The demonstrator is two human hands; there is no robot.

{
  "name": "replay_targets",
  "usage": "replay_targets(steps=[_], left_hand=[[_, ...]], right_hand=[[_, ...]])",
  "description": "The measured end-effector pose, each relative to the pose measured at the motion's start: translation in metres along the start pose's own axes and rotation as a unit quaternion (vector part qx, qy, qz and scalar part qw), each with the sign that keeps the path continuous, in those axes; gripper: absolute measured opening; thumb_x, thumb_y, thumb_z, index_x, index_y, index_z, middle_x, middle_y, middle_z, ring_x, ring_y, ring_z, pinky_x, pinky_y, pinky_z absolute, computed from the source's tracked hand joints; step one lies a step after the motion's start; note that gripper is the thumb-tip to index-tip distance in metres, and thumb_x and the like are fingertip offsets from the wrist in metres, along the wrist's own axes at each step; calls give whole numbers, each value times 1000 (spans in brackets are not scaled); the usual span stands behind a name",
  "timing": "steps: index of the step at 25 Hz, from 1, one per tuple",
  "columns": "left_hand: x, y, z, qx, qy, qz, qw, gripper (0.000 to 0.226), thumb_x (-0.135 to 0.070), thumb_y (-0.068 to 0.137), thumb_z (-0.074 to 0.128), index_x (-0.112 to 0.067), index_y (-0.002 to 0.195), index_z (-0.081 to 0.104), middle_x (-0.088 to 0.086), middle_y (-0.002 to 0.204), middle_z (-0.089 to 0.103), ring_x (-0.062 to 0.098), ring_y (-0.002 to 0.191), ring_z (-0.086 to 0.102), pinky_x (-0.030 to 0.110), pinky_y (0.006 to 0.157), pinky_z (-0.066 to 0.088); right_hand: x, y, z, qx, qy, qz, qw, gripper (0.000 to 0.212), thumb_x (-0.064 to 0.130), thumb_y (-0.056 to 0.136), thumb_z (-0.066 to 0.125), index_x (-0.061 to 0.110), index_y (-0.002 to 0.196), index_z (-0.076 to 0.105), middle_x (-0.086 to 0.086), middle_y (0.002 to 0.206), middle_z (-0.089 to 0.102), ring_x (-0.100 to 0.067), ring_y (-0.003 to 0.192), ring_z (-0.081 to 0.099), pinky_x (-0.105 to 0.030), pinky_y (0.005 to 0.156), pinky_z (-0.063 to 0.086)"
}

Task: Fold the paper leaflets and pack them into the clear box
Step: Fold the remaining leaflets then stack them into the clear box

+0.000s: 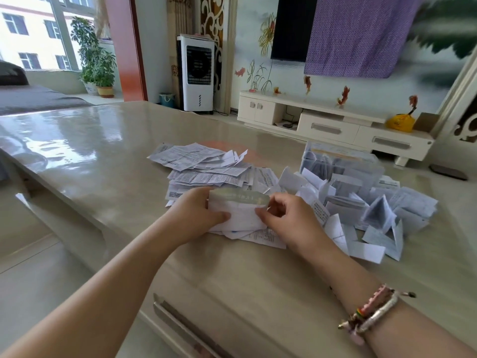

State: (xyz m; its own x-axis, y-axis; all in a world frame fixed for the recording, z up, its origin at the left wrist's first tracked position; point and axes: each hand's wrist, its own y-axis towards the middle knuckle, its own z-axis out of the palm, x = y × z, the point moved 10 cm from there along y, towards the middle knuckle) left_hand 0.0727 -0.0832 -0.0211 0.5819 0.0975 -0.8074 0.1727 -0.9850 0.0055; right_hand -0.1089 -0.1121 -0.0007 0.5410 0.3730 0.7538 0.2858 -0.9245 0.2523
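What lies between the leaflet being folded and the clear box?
A heap of folded leaflets, seen in the head view, between the held leaflet and clear box.

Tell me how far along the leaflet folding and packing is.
Partly done: the clear box already holds some folded leaflets, and a heap of folded leaflets lies in front of it, unpacked. Both hands, left and right, are folding one leaflet. The flat pile remains unfolded.

Both bare forearms reach forward, converging. Left hand (196, 213): fingers curled, thumb on top, pinching a leaflet (237, 215). Right hand (286, 218): fingers bent, pinching the same leaflet's opposite edge. Right wrist carries bracelets (371, 313).
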Motion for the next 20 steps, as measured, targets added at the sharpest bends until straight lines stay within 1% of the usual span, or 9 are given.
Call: replay_targets(steps=[2,4,7,10,12,14,16,18,20], left_hand=[[2,-4,-2,-25,25,-14,999,43,-31,68,77,-18,103,58,0,91,67,21,89,63,35,80,51],[-2,-9,-10,-66,103,-5,993,48,-27,75,76,-20,112,47,-3,91,59,19,87,56,30,72,45],[-5,-13,-13,-77,165,3,983,61,-31,75,76,-20,122,39,1,109,52,25,104,53,37,89,45],[-12,-15,-11,-66,174,50,981,49,-22,75,73,-24,115,45,-2,111,42,25,110,47,33,91,40],[-24,-19,-6,-45,188,111,975,39,-11,77,65,-28,110,56,-6,112,46,21,111,47,30,90,39],[-31,-24,4,-14,196,161,967,42,-5,79,57,-30,112,65,-11,119,55,17,115,51,27,93,40],[-29,-27,5,-7,198,159,967,39,-9,86,52,-31,115,67,-14,123,61,10,118,53,23,96,40],[-23,-28,4,-6,191,151,970,31,-19,90,55,-33,114,69,-14,123,64,9,117,56,27,99,44],[-21,-29,5,8,178,156,972,28,-29,85,64,-33,113,69,-12,121,66,10,115,58,33,98,46]], right_hand=[[-2,1,1,-5,-12,9,1000,14,24,85,69,13,87,60,6,66,57,-9,63,51,-26,63,39],[0,0,4,-5,-62,1,998,25,24,84,69,24,102,51,8,68,57,-6,68,53,-23,64,39],[12,-1,13,1,-169,-67,983,47,24,84,69,23,122,42,9,69,49,-13,78,51,-27,68,39],[32,-8,10,-16,-174,-152,973,35,23,84,68,21,115,51,12,79,46,-11,85,47,-25,72,36],[44,-16,11,-7,-156,-206,966,18,22,84,69,19,101,62,8,90,54,-13,93,51,-28,82,42],[48,-24,17,15,-167,-239,956,8,23,84,66,20,91,69,7,96,63,-16,97,55,-34,87,45],[44,-25,22,40,-187,-239,952,12,27,85,64,23,91,73,5,98,69,-18,98,59,-39,87,47],[38,-23,25,66,-198,-215,954,19,35,87,63,25,100,73,2,100,71,-18,99,61,-39,90,47],[37,-24,27,84,-210,-216,950,31,46,86,59,26,106,71,3,103,72,-17,100,62,-38,92,46]])
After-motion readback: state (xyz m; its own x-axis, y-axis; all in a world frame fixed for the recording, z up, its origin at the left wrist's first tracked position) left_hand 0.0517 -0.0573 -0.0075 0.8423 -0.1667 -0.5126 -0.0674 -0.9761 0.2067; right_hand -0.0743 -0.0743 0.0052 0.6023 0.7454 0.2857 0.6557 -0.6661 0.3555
